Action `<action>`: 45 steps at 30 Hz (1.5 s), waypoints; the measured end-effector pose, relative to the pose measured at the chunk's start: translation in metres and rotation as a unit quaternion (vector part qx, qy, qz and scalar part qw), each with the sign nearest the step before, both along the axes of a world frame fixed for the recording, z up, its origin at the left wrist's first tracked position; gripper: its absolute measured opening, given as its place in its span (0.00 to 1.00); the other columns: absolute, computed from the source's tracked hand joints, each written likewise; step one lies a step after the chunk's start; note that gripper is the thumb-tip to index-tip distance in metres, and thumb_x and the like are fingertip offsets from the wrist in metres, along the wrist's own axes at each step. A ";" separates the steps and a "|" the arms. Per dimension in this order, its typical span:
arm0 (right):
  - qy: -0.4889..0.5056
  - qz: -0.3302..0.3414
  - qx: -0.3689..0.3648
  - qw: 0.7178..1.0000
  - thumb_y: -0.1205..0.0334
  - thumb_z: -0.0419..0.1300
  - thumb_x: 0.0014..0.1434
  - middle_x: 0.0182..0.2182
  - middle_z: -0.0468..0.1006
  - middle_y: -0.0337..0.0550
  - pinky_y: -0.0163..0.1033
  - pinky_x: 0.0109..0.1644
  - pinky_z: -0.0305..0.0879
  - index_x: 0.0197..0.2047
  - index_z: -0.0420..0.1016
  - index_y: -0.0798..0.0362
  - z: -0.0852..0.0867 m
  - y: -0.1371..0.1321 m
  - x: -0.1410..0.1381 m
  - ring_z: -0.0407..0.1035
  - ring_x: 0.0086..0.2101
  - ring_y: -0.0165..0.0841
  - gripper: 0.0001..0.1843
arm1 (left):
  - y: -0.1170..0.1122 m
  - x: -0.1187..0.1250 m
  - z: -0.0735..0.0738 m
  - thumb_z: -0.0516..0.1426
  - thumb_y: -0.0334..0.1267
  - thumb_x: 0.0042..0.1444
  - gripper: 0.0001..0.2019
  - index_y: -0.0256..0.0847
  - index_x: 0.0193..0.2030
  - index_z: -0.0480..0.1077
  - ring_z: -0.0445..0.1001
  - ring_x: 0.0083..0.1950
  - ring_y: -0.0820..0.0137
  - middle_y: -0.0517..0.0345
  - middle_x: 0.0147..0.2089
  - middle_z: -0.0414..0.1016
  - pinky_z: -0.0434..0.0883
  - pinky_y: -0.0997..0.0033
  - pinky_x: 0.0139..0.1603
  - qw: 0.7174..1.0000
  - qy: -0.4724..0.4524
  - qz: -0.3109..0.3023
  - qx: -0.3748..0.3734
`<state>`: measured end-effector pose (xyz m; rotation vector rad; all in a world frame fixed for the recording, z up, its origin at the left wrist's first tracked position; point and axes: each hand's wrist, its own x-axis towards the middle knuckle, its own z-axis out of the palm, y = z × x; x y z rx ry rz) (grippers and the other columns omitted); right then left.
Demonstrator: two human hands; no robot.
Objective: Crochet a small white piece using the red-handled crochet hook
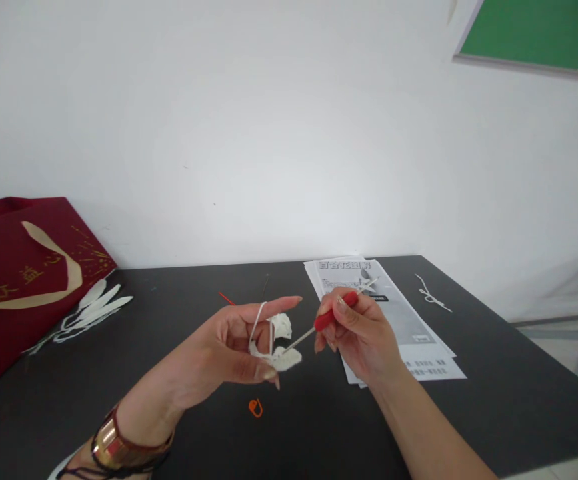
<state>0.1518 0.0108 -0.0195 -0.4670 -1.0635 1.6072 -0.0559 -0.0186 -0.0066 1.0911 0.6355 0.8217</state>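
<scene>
My left hand (239,343) pinches a small white crocheted piece (289,360) between thumb and fingers. A strand of white yarn (255,320) loops over its raised, outstretched index finger. In my right hand (361,330) is a crochet hook (336,312) with a red grip and metal shaft, held like a pen. The shaft points down to the left, and its tip meets the crocheted piece; whether it passes through a stitch I cannot tell. Behind my left hand lies a ball of white yarn (281,326), partly hidden by the fingers.
An orange stitch marker (255,408) lies on the black table (209,433) below my hands. Printed sheets (403,320) lie behind my right hand, with a short tied yarn piece (433,297) farther right. White leaf-shaped pieces (96,307) rest beside a dark red bag (13,267) at left.
</scene>
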 end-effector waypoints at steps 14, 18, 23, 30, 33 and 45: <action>-0.022 -0.031 0.057 0.998 0.57 0.66 0.55 0.19 0.75 0.38 0.32 0.21 0.69 0.28 0.78 0.55 0.004 -0.005 0.002 0.67 0.17 0.26 0.10 | 0.001 0.002 0.001 0.65 0.25 0.45 0.33 0.45 0.60 0.69 0.71 0.28 0.73 0.65 0.27 0.65 0.72 0.74 0.32 1.000 -0.013 0.002 -0.014; -0.016 -0.031 0.051 0.998 0.57 0.66 0.55 0.18 0.74 0.38 0.32 0.21 0.69 0.28 0.79 0.56 0.003 -0.006 0.000 0.66 0.17 0.26 0.10 | 0.001 0.003 0.002 0.65 0.26 0.45 0.33 0.45 0.60 0.68 0.69 0.28 0.74 0.65 0.27 0.64 0.71 0.74 0.32 1.000 -0.006 0.007 -0.012; -0.002 -0.015 0.040 0.999 0.58 0.65 0.56 0.17 0.73 0.37 0.32 0.23 0.71 0.28 0.79 0.56 0.002 -0.007 -0.002 0.64 0.17 0.24 0.10 | 0.001 0.004 0.003 0.65 0.25 0.45 0.33 0.45 0.60 0.68 0.70 0.29 0.74 0.65 0.26 0.66 0.70 0.75 0.32 1.000 -0.013 0.001 -0.015; -0.007 -0.028 0.041 0.999 0.58 0.66 0.55 0.20 0.76 0.38 0.32 0.22 0.71 0.28 0.78 0.55 0.001 -0.007 -0.001 0.65 0.16 0.25 0.10 | 0.002 0.003 0.003 0.65 0.25 0.44 0.33 0.43 0.59 0.69 0.68 0.27 0.75 0.65 0.26 0.65 0.71 0.75 0.30 0.999 -0.035 -0.001 -0.025; -0.004 -0.023 0.041 0.999 0.58 0.66 0.55 0.20 0.76 0.38 0.33 0.23 0.71 0.28 0.78 0.55 0.001 -0.006 0.000 0.65 0.17 0.25 0.09 | 0.002 0.003 0.003 0.64 0.24 0.43 0.33 0.42 0.59 0.70 0.68 0.26 0.75 0.65 0.25 0.65 0.70 0.76 0.29 0.999 -0.035 -0.005 -0.025; -0.009 -0.015 0.051 0.999 0.59 0.66 0.55 0.20 0.75 0.38 0.32 0.21 0.70 0.28 0.78 0.55 0.003 -0.006 0.001 0.66 0.17 0.26 0.09 | 0.001 0.003 0.003 0.65 0.25 0.43 0.32 0.42 0.58 0.71 0.65 0.25 0.76 0.65 0.24 0.63 0.70 0.76 0.27 0.999 -0.032 -0.005 -0.041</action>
